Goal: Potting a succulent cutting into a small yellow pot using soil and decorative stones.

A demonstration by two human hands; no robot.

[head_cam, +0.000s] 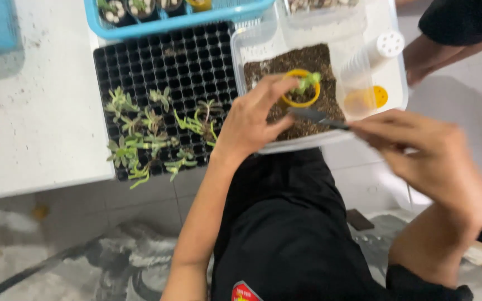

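Blue tray (140, 29) cut off, top.

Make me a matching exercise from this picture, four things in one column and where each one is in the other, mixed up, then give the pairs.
Things:
1. Yellow pot
2. Dark tool
3. Seedlings
4. White bottle

Places:
A. In the black cell tray
B. Held by the right hand
C. Lying in the clear tub beside the soil
D. Held by the left hand over the soil

Pairs: 1-D, 2-B, 3-A, 4-C
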